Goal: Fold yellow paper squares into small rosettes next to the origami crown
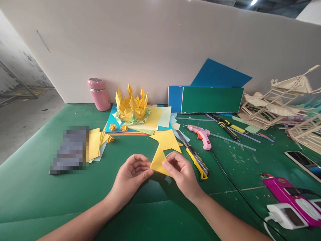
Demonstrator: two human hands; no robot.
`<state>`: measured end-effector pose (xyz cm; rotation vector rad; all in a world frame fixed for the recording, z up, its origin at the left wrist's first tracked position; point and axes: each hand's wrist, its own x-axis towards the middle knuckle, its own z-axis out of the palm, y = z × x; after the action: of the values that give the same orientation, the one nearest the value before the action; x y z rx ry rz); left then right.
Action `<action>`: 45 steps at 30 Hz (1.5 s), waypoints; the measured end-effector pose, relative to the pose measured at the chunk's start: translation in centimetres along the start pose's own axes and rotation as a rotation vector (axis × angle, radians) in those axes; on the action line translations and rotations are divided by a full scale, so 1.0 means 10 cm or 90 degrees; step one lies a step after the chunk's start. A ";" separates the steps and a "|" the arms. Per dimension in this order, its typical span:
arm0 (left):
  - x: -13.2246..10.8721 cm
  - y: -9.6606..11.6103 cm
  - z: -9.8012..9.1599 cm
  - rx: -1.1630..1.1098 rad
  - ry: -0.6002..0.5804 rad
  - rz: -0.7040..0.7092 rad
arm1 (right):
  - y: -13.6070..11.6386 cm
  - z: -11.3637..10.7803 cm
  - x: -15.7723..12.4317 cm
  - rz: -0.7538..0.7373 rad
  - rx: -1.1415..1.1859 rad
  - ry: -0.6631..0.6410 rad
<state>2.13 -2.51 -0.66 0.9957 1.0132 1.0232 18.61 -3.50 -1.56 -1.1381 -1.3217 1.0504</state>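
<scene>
Forearms in from near edge, over green mat (37, 187). Left hand (132, 172) curled, thumb and fingertips pinching near-left corner of yellow paper triangle (158, 162). Right hand (182, 172) gripping same piece at near-right edge, thumb on top, fingers tucked behind. Triangle held between both hands, near centre of mat, apex pointing far. Cannot tell whether lifted or resting on mat. Loose yellow sheet (167, 139) flat just beyond it, overlapped by triangle in view.

Utility knife (198, 162) just right of right hand, apart from it; blade state unclear. Pink glue gun (202, 134) farther right, cable (233, 187) trailing toward near right. Far centre: yellow paper crown (131, 105) on stack of coloured sheets, pink flask (98, 93) to its left. Blue and green card (212, 99) leaning on far wall.

Reads as a crease being worked by hand. For a clean result, judging from grip:
- Match edges and corners first, then press.
- Hold left pinch as fixed anchor.
- Slide right thumb along fold from middle outward, not from one end.
- Press down against mat rather than in air for a sharper line.
- Keep right wrist clear of knife.
- Keep loose sheet out from under triangle to avoid creasing both.
</scene>
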 end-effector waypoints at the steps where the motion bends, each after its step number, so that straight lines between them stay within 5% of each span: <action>1: 0.00 0.00 0.00 -0.001 0.004 0.000 | 0.01 0.00 0.01 0.009 0.011 0.013; 18: -0.05 0.04 0.03 -0.005 0.090 0.059 | -0.01 0.02 -0.01 -0.001 -0.002 -0.033; 25: -0.03 0.06 0.02 0.009 0.036 0.056 | 0.00 -0.01 0.02 0.002 0.012 0.004; 30: -0.03 0.01 0.00 0.061 -0.027 0.031 | -0.01 0.01 0.01 0.058 0.011 -0.075; 37: 0.01 -0.01 -0.04 0.027 0.028 -0.017 | -0.02 0.04 0.00 0.111 -0.058 -0.151; 45: 0.01 0.00 -0.02 -0.058 0.056 0.007 | 0.00 0.04 0.00 0.105 -0.100 -0.138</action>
<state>1.97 -2.39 -0.74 0.8894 1.0254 1.1205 18.24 -3.51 -1.56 -1.2971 -1.5221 1.2350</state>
